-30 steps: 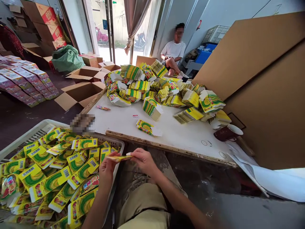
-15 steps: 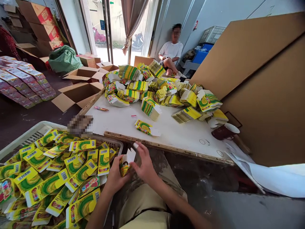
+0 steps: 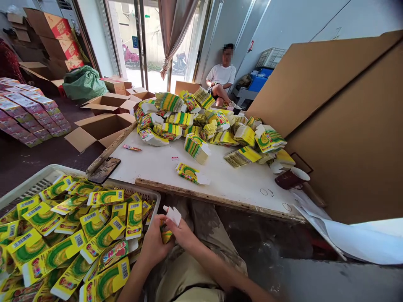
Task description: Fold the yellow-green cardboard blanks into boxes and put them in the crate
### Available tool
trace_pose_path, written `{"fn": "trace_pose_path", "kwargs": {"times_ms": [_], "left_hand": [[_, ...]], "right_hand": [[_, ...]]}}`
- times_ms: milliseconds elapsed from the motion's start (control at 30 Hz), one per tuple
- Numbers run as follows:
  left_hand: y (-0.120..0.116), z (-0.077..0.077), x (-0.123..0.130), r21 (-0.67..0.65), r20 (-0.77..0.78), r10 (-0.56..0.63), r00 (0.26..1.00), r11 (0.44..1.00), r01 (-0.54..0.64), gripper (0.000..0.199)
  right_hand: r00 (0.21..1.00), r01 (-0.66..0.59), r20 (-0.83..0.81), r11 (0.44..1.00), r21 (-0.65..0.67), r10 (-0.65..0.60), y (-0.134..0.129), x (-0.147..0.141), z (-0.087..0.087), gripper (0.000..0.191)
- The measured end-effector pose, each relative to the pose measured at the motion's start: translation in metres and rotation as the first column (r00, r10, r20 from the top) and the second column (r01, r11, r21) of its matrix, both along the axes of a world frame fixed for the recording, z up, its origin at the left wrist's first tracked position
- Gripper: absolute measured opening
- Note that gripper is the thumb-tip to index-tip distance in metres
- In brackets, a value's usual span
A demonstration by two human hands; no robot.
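Observation:
Over my lap, my left hand [image 3: 155, 241] is closed around a small yellow carton [image 3: 166, 236]. White end flaps stick up from the carton, and its body is mostly hidden behind my fingers. My right hand [image 3: 181, 235] grips the same carton at the flap end, its fingers partly out of sight. To the left of my hands is a pale plastic basket [image 3: 156, 194], heaped with yellow cartons [image 3: 102, 245]. A lone flattened carton [image 3: 189, 173] lies on the white tabletop [image 3: 151, 165] beyond my hands.
Bundles of flattened cartons [image 3: 176, 119] are piled at the table's back. A phone [image 3: 105, 170] lies by the left edge, a mug [image 3: 288, 178] on its side at the right. Cardboard sheets [image 3: 346, 126] lean on the right. A seated person [image 3: 221, 76] is behind the table.
My right hand has come down from above the carton's flaps and now closes on that end beside my left hand. The view has shifted slightly.

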State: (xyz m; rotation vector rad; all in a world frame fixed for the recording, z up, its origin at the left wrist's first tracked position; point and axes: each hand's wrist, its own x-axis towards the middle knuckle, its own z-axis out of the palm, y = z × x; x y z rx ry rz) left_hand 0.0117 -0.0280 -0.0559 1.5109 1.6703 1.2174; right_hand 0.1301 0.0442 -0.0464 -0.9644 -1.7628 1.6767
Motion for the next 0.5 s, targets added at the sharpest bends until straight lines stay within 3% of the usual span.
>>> {"fn": "trace_pose_path", "kwargs": {"times_ms": [100,200,300,400,500], "left_hand": [[0.002,-0.010,0.000,0.053,0.022,-0.041,0.999,0.998,0.039,0.036],[0.004,-0.020,-0.001,0.135,0.004,0.084,0.996,0.987,-0.083,0.045],[0.006,-0.018,-0.008,0.138,-0.065,0.225,0.972,0.967,-0.215,0.068],[0.006,-0.009,-0.017,0.097,-0.169,0.232,0.958,0.971,-0.218,0.051],[0.006,-0.001,-0.024,0.100,-0.178,0.205,0.962,0.977,-0.190,0.046]], "right_hand": [[0.985,-0.164,0.094,0.965,0.203,0.147,-0.005,0.006,0.013,0.061],[0.963,-0.263,0.160,0.894,0.362,0.219,-0.005,0.009,0.020,0.061],[0.982,-0.164,0.152,0.894,0.417,0.109,0.005,0.012,0.017,0.063],[0.993,-0.037,0.117,0.891,0.453,-0.019,0.016,0.018,0.012,0.059],[0.982,-0.146,0.177,0.860,0.489,0.066,0.021,0.025,0.012,0.053]]}}
